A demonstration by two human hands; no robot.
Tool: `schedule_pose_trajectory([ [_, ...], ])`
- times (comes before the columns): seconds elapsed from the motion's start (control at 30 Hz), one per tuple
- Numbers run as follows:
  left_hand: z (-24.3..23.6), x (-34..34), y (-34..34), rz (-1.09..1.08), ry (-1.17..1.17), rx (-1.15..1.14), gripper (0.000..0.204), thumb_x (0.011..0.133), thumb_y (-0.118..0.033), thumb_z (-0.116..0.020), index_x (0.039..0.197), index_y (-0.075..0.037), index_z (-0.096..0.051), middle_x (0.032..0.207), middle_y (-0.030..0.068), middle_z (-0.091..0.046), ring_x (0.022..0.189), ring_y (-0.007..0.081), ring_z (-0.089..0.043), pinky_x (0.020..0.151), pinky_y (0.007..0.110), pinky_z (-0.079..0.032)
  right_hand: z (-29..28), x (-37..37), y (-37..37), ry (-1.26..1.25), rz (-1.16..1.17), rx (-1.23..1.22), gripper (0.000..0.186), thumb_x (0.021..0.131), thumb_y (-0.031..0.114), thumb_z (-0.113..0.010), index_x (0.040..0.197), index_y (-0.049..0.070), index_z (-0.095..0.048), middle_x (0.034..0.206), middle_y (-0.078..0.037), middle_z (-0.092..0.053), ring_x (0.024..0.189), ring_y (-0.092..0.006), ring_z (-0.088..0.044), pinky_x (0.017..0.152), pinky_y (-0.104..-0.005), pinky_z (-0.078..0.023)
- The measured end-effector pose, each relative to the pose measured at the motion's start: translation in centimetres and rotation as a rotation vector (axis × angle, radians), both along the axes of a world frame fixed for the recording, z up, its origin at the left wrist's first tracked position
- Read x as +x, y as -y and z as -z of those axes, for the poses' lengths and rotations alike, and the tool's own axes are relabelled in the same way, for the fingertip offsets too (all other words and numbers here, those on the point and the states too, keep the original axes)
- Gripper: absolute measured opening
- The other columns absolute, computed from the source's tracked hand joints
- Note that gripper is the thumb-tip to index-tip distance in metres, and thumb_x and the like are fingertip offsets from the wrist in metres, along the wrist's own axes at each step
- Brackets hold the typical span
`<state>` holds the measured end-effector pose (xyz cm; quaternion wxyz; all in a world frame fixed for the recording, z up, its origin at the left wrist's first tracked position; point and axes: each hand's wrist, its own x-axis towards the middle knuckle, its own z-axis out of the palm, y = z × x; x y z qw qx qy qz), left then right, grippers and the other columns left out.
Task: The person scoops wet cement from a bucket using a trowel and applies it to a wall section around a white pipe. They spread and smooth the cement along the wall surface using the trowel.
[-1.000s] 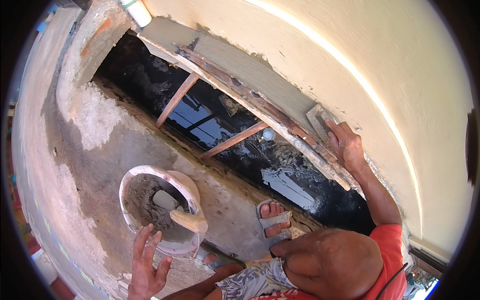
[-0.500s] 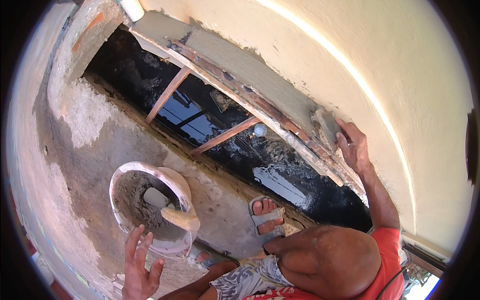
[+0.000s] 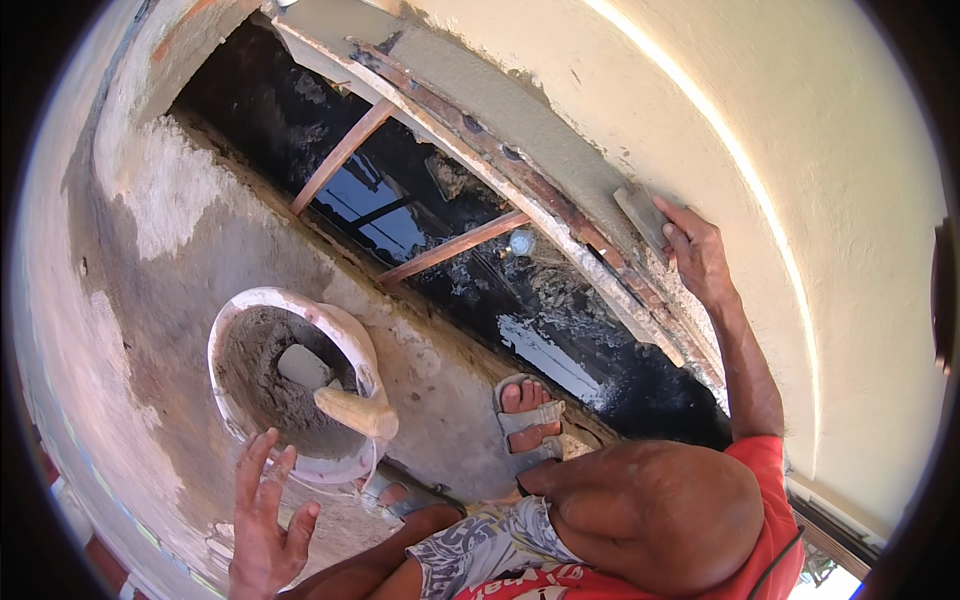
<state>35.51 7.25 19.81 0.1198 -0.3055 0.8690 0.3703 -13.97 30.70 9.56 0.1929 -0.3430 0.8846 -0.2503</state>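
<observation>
Since half a second ago, the flat rectangular grey float (image 3: 640,217) has slid farther up the grey mortar ledge (image 3: 500,112). The left hand (image 3: 266,530), fingers spread wide, is near a round whitish bucket (image 3: 352,330) of mortar holding a wooden-handled trowel (image 3: 352,411); the right hand (image 3: 698,252) grips the float beside the cream-painted wall (image 3: 650,100).

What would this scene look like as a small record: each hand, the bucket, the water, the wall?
Right hand: gripping a flat block at the grey strip
Left hand: open, near the bucket
Bucket: grey mortar, wooden-handled tool
Water: dark, two wooden sticks across it
Wall: cream, above the strip
</observation>
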Motion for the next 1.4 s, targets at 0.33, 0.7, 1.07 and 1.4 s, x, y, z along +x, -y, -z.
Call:
schedule_pose_trajectory([
  [0.33, -0.3, 0.5, 0.0, -0.001, 0.028, -0.025, 0.056, 0.099, -0.037, -0.054, 0.137, 0.002, -0.046, 0.146, 0.0276, -0.039, 0.135, 0.0468, -0.037, 0.111, 0.054, -0.030, 0.5, -0.4, -5.3, 0.222, 0.031, -0.047, 0.037, 0.097, 0.007, -0.053, 0.132, 0.003, -0.060, 0.082, -0.001, -0.056, 0.069, -0.0106, -0.051, 0.063, -0.0263, -0.046],
  [0.7, -0.4, -0.1, -0.2, -0.026, 0.072, -0.017, 0.058, 0.099, -0.039, -0.053, 0.133, 0.007, -0.048, 0.145, 0.0285, -0.039, 0.136, 0.0468, -0.035, 0.111, 0.053, -0.029, 0.1, 0.1, -5.0, 0.394, 0.206, -0.204, 0.040, 0.096, 0.017, -0.061, 0.134, 0.004, -0.059, 0.085, 0.002, -0.059, 0.073, -0.0086, -0.051, 0.066, -0.0251, -0.046],
  [1.07, -0.2, -0.2, 0.0, 0.022, 0.030, -0.022, 0.056, 0.099, -0.039, -0.053, 0.137, 0.002, -0.046, 0.145, 0.0274, -0.039, 0.135, 0.0464, -0.036, 0.111, 0.054, -0.029, 1.8, 1.2, -2.0, -0.394, -0.261, 0.011, 0.037, 0.086, -0.003, -0.062, 0.123, 0.004, -0.063, 0.089, -0.017, -0.060, 0.072, -0.0317, -0.063, 0.066, -0.0410, -0.052],
  [1.4, -0.7, 1.0, -0.6, -0.041, 0.068, -0.009, 0.057, 0.099, -0.038, -0.053, 0.135, 0.005, -0.046, 0.145, 0.0275, -0.039, 0.135, 0.0476, -0.037, 0.110, 0.054, -0.030, -1.3, 2.2, -4.2, -0.415, -0.236, 0.081, 0.038, 0.087, -0.005, -0.060, 0.125, 0.003, -0.063, 0.087, -0.017, -0.061, 0.073, -0.0307, -0.063, 0.066, -0.0384, -0.052],
])
